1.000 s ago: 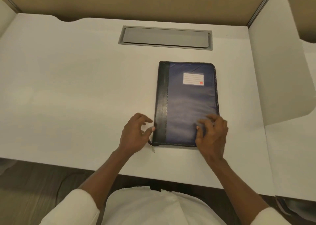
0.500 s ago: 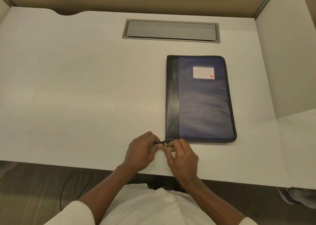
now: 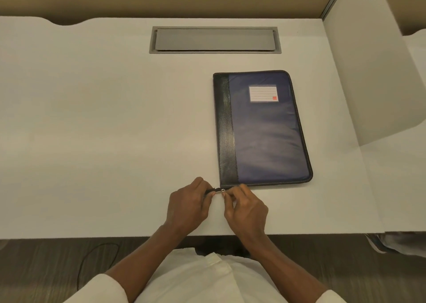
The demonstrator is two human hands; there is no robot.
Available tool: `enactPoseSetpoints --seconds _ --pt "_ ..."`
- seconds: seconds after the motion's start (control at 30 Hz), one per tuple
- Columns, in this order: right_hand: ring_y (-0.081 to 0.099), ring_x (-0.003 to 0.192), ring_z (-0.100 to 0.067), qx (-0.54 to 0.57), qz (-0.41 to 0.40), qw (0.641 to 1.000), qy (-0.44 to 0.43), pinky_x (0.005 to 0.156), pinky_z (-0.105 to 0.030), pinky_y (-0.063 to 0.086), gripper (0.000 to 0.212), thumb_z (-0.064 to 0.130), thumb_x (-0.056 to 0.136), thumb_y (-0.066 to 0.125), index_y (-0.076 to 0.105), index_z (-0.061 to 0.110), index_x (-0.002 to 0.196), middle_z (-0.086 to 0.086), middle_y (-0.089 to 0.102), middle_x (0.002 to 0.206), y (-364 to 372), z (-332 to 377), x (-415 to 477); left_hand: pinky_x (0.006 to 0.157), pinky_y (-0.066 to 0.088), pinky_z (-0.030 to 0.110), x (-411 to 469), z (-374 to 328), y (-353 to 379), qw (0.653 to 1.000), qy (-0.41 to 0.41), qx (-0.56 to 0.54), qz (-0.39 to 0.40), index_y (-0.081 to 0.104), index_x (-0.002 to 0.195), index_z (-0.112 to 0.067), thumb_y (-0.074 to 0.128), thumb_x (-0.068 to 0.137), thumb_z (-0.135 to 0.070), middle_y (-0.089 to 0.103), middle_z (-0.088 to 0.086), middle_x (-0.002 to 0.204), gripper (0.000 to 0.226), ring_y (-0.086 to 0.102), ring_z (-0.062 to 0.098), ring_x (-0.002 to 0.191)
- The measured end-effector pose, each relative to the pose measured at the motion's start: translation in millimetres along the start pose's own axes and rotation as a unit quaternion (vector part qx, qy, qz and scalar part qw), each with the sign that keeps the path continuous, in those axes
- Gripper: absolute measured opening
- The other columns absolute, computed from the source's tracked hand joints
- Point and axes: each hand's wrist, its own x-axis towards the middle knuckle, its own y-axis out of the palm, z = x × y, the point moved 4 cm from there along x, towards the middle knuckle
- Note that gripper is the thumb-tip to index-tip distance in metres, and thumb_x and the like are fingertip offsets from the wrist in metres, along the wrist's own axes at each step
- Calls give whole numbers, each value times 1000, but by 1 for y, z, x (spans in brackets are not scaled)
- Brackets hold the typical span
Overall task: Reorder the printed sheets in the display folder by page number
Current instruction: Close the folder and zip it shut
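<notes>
Now that both shifted to display folder [image 3: 265, 130] corner, L hand [image 3: 187, 207] pinches zip tail [image 3: 209, 191], R hand [image 3: 245, 210] pinches zip pull [image 3: 223, 190]; still zipped, unzip likely next.

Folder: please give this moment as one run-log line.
folder closed, flat on desk | left hand pinches zipper end | right hand pinches zipper pull

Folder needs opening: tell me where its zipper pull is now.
Head view: the zipper pull sits at the folder's near-left corner, pinched by the right hand; the left hand grips the zipper tail beside it.
</notes>
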Motion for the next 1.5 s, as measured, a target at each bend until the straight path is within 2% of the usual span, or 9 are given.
enactPoseSetpoints --seconds 0.17,0.3,0.8,1.0,1.13,1.27,1.37,1.43,1.5 --pt "59 60 -8 6 -17 996 90 62 -23 53 15 29 84 86 76 17 85 2 74 78 -18 -14 8 53 56 25 -1 0 2 1000 -16 -2 -9 70 96 -22 70 90 -40 70 -6 84 20 63 15 56" --pt "59 60 -9 5 -33 992 124 63 -26 55 15 27 85 86 75 18 84 3 73 77 -32 -34 11 47 56 30 0 0 2 1000 -29 -4 -8 67 95 -21 81 92 -29 66 -8 84 16 58 12 53" --pt "59 62 -14 5 -89 981 173 68 -27 54 15 22 87 83 73 11 87 -4 73 81 -99 -125 26 52 35 16 1 -15 1 986 -154 37 42 67 101 -20 76 95 -32 68 -8 84 16 53 9 55" --pt "59 66 -10 6 -63 991 114 69 -10 41 18 24 86 86 74 11 92 -2 72 87 -113 -155 32 62 48 25 12 -33 -7 968 -221 91 77 69 109 -19 75 96 -31 70 -2 100 19 62 13 74" --pt "60 67 -10 66 -41 995 69 69 -9 46 18 24 89 82 73 9 92 -1 70 86 -112 -168 36 80 58 47 31 -62 -13 964 -219 147 22 65 127 -3 85 82 -14 68 17 121 51 67 36 101" --pt "60 70 -3 112 -22 992 60 69 -4 47 18 27 91 81 73 11 90 5 67 85 -109 -179 38 111 47 54 66 -106 3 980 -178 82 -30 53 143 -8 64 101 -39 49 17 154 53 48 37 140" --pt "60 71 -5 133 -14 989 70 66 -6 46 15 23 88 83 72 14 85 8 65 82 -109 -179 42 129 20 56 83 -122 42 984 -162 66 44 23 164 -15 38 98 -79 11 13 175 93 10 35 162" --pt "59 65 -5 127 -16 989 80 60 -12 47 15 23 86 84 71 17 80 10 64 78 -111 -177 45 130 3 62 86 -128 65 979 -154 111 77 1 169 -15 23 85 -98 -12 13 176 121 -13 36 162" --pt "59 64 -6 126 -21 988 91 57 -18 49 19 17 83 87 69 18 76 11 63 75 -113 -179 46 127 -2 67 85 -130 76 976 -141 142 82 -10 168 -13 23 73 -107 -22 15 173 137 -21 39 160"
